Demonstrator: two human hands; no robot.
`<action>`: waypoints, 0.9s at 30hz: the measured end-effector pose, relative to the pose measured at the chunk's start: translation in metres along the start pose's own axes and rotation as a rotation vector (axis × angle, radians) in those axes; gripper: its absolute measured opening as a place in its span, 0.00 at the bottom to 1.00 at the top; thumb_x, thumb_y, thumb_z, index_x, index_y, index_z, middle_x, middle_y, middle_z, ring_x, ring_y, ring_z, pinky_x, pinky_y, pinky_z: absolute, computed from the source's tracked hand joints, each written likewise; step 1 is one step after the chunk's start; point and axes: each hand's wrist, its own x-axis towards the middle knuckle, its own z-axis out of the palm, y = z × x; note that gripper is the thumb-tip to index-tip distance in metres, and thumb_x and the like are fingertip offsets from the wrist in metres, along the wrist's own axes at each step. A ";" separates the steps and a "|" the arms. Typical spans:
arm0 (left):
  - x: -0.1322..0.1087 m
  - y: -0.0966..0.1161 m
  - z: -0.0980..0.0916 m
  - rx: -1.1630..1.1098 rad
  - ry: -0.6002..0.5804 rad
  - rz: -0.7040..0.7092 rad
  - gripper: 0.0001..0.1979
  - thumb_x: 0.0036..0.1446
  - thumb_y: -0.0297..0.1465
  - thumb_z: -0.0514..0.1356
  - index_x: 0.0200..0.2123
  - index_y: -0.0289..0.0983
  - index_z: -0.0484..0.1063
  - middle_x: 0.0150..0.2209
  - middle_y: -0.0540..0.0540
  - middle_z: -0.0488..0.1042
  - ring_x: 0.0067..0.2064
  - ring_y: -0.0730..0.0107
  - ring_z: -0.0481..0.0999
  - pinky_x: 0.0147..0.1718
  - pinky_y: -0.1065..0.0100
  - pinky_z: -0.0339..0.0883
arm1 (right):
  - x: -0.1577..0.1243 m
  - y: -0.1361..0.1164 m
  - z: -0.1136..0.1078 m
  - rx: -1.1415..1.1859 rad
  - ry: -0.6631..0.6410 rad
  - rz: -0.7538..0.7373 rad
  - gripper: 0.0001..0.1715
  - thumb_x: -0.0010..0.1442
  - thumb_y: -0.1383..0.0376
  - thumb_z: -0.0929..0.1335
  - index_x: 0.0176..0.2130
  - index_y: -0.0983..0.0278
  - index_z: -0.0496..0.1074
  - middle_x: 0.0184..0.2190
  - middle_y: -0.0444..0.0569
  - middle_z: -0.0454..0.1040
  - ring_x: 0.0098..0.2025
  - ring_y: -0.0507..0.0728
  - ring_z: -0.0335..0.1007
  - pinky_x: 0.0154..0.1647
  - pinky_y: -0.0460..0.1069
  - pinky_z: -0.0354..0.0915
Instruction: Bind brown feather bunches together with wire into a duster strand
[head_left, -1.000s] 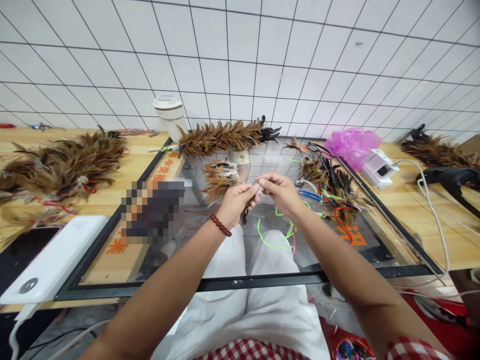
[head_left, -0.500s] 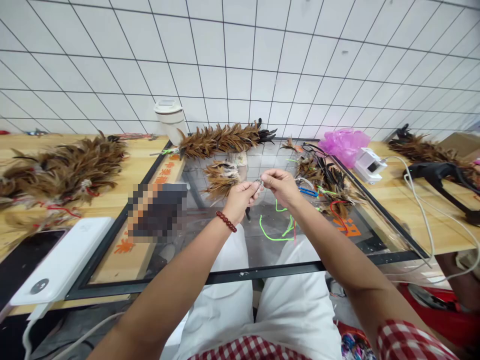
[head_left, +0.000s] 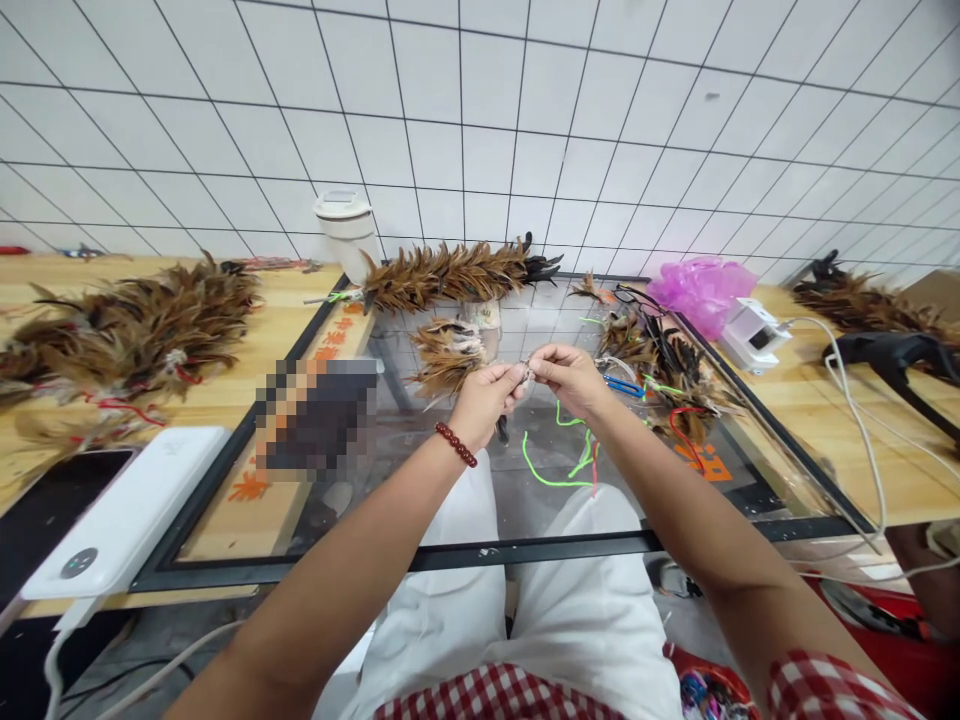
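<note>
Fingertips nearly touching, my left hand (head_left: 486,398) and my right hand (head_left: 564,378) pinch a small grey, metallic-looking piece (head_left: 526,374) between them, above the glass. Its exact kind is too small to tell. A dark tip (head_left: 502,430) hangs just below my left hand. Behind that hand lies a bunch of brown feathers (head_left: 442,352) with white fluffy ends. To the right of my right hand are blue-handled snips (head_left: 624,386) and a pile of brown and black feathers (head_left: 667,350). Bright green cord pieces (head_left: 555,483) lie on the glass nearer to me.
A black-framed glass panel (head_left: 525,550) covers the wooden table. Long feather strands lie at the back (head_left: 450,278) and left (head_left: 150,320). Around them are a white lidded canister (head_left: 345,235), pink plastic bag (head_left: 701,295), white device (head_left: 754,337) with cable, and white power bank (head_left: 127,510).
Both hands stay close together in a pinch, with the fingers shifting slightly around the small piece. The whole view has moved a little.
</note>
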 end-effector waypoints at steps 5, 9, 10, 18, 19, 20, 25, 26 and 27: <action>0.000 -0.003 0.000 0.049 0.041 -0.006 0.16 0.42 0.39 0.68 0.23 0.31 0.71 0.18 0.52 0.64 0.18 0.85 0.56 0.16 0.78 0.43 | -0.002 -0.004 0.002 -0.048 0.023 -0.047 0.12 0.44 0.60 0.75 0.27 0.64 0.74 0.20 0.40 0.67 0.23 0.47 0.57 0.26 0.45 0.55; -0.001 -0.002 0.001 0.033 0.044 -0.001 0.16 0.41 0.39 0.68 0.24 0.31 0.72 0.18 0.52 0.64 0.18 0.85 0.56 0.16 0.78 0.44 | -0.003 -0.004 0.006 -0.047 0.028 -0.032 0.14 0.43 0.58 0.76 0.26 0.65 0.74 0.21 0.41 0.68 0.23 0.47 0.57 0.27 0.45 0.55; -0.001 -0.002 0.001 0.027 0.043 -0.003 0.16 0.41 0.39 0.68 0.25 0.31 0.72 0.18 0.52 0.65 0.18 0.85 0.56 0.16 0.78 0.44 | -0.003 -0.004 0.006 -0.048 0.019 -0.024 0.14 0.43 0.58 0.76 0.25 0.65 0.73 0.20 0.41 0.68 0.23 0.47 0.57 0.27 0.45 0.55; -0.002 0.003 0.000 -0.079 0.000 -0.024 0.20 0.37 0.41 0.70 0.23 0.30 0.70 0.17 0.53 0.63 0.17 0.86 0.54 0.15 0.79 0.42 | -0.001 -0.004 0.000 -0.002 -0.074 -0.002 0.21 0.45 0.55 0.75 0.39 0.62 0.78 0.23 0.40 0.67 0.24 0.46 0.57 0.28 0.45 0.56; -0.002 0.003 0.000 -0.096 -0.001 -0.025 0.20 0.36 0.41 0.70 0.23 0.30 0.70 0.18 0.53 0.63 0.17 0.86 0.54 0.15 0.79 0.42 | -0.002 -0.004 -0.001 -0.008 -0.130 0.007 0.23 0.45 0.56 0.75 0.41 0.61 0.77 0.25 0.41 0.68 0.25 0.47 0.59 0.29 0.46 0.57; -0.002 0.004 0.000 -0.109 -0.003 -0.030 0.21 0.36 0.41 0.71 0.23 0.30 0.70 0.18 0.52 0.63 0.17 0.86 0.54 0.15 0.79 0.42 | -0.002 -0.005 -0.001 -0.026 -0.175 0.011 0.24 0.45 0.56 0.75 0.42 0.60 0.77 0.26 0.41 0.70 0.26 0.47 0.61 0.31 0.46 0.58; -0.003 0.004 -0.001 -0.110 -0.037 -0.081 0.19 0.37 0.38 0.71 0.24 0.30 0.70 0.18 0.52 0.64 0.17 0.86 0.56 0.16 0.79 0.43 | -0.003 -0.004 0.004 -0.167 -0.130 -0.132 0.13 0.46 0.57 0.75 0.31 0.62 0.79 0.28 0.45 0.72 0.32 0.50 0.66 0.35 0.48 0.62; -0.003 0.004 -0.001 -0.094 -0.053 -0.091 0.18 0.38 0.38 0.71 0.25 0.30 0.70 0.19 0.51 0.66 0.18 0.85 0.57 0.16 0.79 0.45 | -0.003 -0.005 0.005 -0.185 -0.092 -0.165 0.12 0.45 0.57 0.75 0.27 0.63 0.78 0.26 0.44 0.71 0.31 0.50 0.66 0.35 0.48 0.62; -0.004 0.004 -0.001 -0.078 -0.071 -0.096 0.18 0.39 0.39 0.70 0.26 0.31 0.72 0.21 0.50 0.68 0.19 0.84 0.60 0.17 0.79 0.48 | -0.002 -0.006 0.005 -0.195 -0.059 -0.183 0.13 0.45 0.56 0.75 0.25 0.63 0.76 0.24 0.43 0.70 0.29 0.50 0.65 0.34 0.48 0.62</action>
